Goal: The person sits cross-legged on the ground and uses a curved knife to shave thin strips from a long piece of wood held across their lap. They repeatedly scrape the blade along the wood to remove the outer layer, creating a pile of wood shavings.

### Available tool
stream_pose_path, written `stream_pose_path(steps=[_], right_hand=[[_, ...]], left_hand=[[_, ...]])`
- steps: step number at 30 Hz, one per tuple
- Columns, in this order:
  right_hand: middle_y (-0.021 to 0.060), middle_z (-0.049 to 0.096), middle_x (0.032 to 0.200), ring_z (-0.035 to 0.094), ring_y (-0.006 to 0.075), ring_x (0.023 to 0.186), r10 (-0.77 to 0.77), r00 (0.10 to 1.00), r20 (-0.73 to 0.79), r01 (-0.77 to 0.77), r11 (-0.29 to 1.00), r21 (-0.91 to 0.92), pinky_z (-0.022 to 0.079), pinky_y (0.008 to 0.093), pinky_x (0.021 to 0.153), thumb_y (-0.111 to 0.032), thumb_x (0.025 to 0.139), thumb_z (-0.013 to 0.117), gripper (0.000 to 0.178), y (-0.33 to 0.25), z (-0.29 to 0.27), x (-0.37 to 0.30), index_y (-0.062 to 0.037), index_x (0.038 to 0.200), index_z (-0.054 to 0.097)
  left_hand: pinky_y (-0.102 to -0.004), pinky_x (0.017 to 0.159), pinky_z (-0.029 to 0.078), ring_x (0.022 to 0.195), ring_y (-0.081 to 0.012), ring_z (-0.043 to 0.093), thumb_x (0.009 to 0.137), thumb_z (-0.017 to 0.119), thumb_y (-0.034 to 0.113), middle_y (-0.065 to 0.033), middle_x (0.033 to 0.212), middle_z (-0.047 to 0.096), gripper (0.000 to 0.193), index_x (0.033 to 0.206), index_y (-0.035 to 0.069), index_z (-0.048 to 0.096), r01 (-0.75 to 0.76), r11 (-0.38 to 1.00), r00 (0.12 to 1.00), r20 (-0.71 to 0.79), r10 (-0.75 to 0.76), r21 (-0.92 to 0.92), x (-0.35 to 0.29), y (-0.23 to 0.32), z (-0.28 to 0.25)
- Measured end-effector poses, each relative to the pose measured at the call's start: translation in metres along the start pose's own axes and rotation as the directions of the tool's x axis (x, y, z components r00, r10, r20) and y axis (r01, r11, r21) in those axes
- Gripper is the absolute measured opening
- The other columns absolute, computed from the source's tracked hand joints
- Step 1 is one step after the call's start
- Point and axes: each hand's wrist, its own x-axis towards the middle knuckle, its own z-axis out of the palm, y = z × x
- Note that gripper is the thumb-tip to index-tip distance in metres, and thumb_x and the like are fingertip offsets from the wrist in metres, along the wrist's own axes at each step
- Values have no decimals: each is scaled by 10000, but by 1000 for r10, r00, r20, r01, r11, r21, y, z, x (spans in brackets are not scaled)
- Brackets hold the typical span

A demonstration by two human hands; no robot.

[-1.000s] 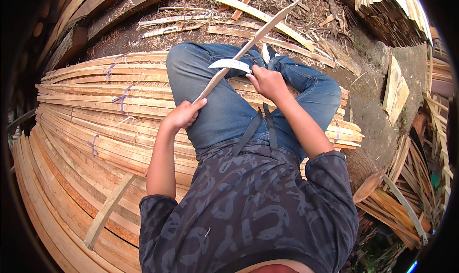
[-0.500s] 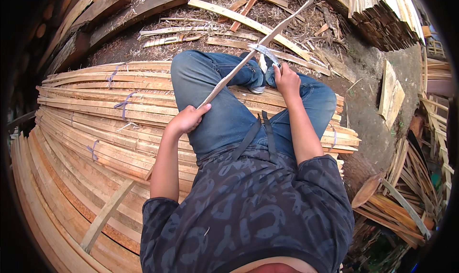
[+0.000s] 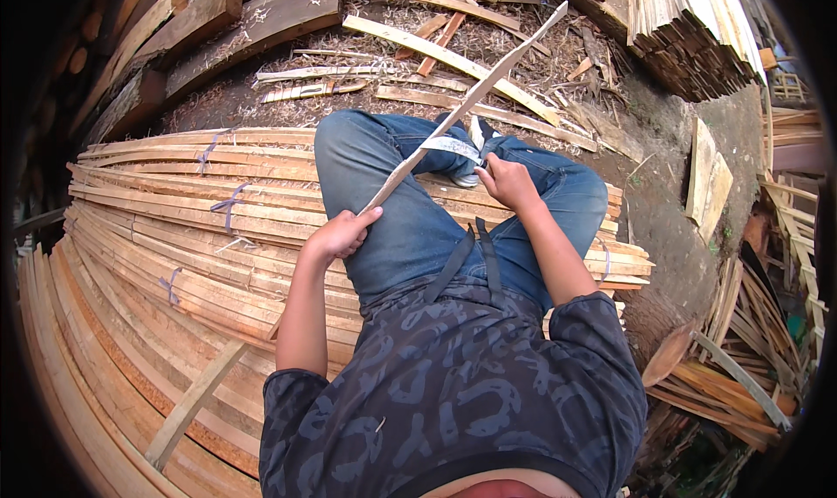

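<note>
My left hand [image 3: 342, 236] is closed round the near end of a long, thin wooden strip [image 3: 478, 92], by my left thigh. The strip slants up and away to the right, past my knees. My right hand [image 3: 509, 182] grips the handle of a knife [image 3: 453, 147] above my right thigh. Its pale, broad blade points left and meets the strip partway along; the exact contact at the edge is too small to make out. Most of the handle is hidden in my fingers.
I sit on bundles of wooden slats [image 3: 157, 193] tied with purple cords [image 3: 228, 205]. Heavy timber beams [image 3: 253, 36] lie at the far left. Shavings and loose strips [image 3: 453, 51] cover the far ground. A slat stack [image 3: 689, 36] stands far right, with scrap wood [image 3: 741, 341] nearer.
My right hand and the knife have come nearer to me and left, down along the strip. My left hand keeps its hold, and the strip's far end has dropped slightly in the picture.
</note>
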Motion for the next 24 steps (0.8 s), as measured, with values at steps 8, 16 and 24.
stream_pose_path(steps=[8,16,24], right_hand=[[207,636,670,639,412,660,482,791,-376,-522,853,-4,495,495,572,-375,972,500,392,22,-3,39,-24,807,549],[160,621,650,622,393,646,394,876,-277,-354,917,185,475,480,576,-304,952,557,314,23,-43,10,-26,809,538],[141,630,639,635,363,571,211,922,-323,-263,957,-124,488,469,462,-356,913,597,327,27,7,28,-72,789,495]], left_hand=[[-248,359,156,381,-48,238,908,564,570,83,472,287,593,525,188,319,4,1000,1000,10,-4,-16,1,0,-3],[-246,357,144,375,-42,216,918,561,554,91,471,280,581,534,195,313,29,998,998,65,-26,-54,0,3,-4],[-247,365,143,386,-41,217,917,561,560,96,473,268,585,531,198,310,25,1000,999,22,-24,-11,-3,5,0]])
